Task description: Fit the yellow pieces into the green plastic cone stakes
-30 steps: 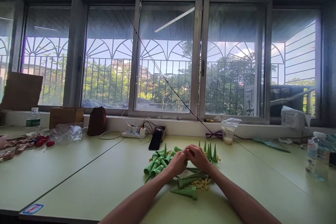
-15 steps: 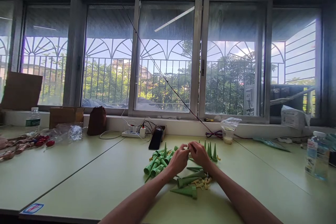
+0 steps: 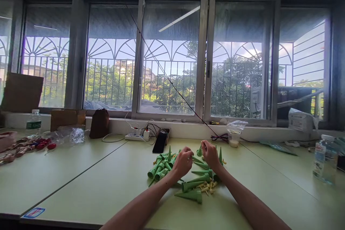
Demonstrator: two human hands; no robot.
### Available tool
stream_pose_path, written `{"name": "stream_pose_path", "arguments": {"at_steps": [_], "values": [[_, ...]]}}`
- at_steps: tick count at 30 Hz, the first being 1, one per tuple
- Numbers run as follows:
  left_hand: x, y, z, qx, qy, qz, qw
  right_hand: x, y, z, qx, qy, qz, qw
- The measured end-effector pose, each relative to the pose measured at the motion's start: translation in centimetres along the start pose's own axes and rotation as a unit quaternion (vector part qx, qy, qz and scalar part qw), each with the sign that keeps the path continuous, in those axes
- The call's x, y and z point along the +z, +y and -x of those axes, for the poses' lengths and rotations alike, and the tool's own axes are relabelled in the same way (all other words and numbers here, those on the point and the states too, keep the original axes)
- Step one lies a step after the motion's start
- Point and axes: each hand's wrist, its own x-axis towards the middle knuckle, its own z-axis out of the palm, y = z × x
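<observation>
My left hand (image 3: 183, 162) is closed, knuckles up, at the right side of a heap of green plastic cones (image 3: 161, 169). What its fingers pinch, if anything, is too small to make out. My right hand (image 3: 211, 155) is apart from it, thumb and fingers pinched together at the upper end of a short-looking green cone (image 3: 199, 152). Behind this hand stand several upright cones (image 3: 220, 155), partly hidden. Between my forearms more cones (image 3: 192, 196) lie on their sides, beside a small pile of pale yellow plastic pieces (image 3: 207, 187).
A phone (image 3: 160, 141) and a power strip (image 3: 134, 137) lie behind the heap. A plastic cup with a bag (image 3: 234, 134) stands by the sill. Bottles stand at far right (image 3: 325, 158) and far left (image 3: 34, 122). Table seams cross the pale tabletop (image 3: 88, 194).
My hands, fingertips together before, have moved apart. The left dropped slightly; the right moved up and right, and a green cone now shows at its fingers.
</observation>
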Motion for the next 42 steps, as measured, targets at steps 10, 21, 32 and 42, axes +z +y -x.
{"name": "stream_pose_path", "arguments": {"at_steps": [10, 21, 32, 42], "values": [[-0.01, 0.02, -0.02, -0.018, 0.002, 0.003, 1.0, 0.19, -0.1, 0.27, 0.033, -0.041, 0.067, 0.996], [0.04, -0.16, -0.05, -0.031, 0.004, -0.012, 0.999, 0.21, -0.3, 0.42, 0.034, -0.059, 0.076, 0.995], [0.1, -0.34, -0.03, -0.037, 0.016, -0.023, 0.999, -0.17, -0.73, 0.38, 0.072, -0.064, 0.102, 0.99], [0.17, -0.78, -0.12, -0.081, 0.023, -0.039, 0.996, -0.3, -0.82, 0.35, 0.113, -0.088, 0.129, 0.981]]}}
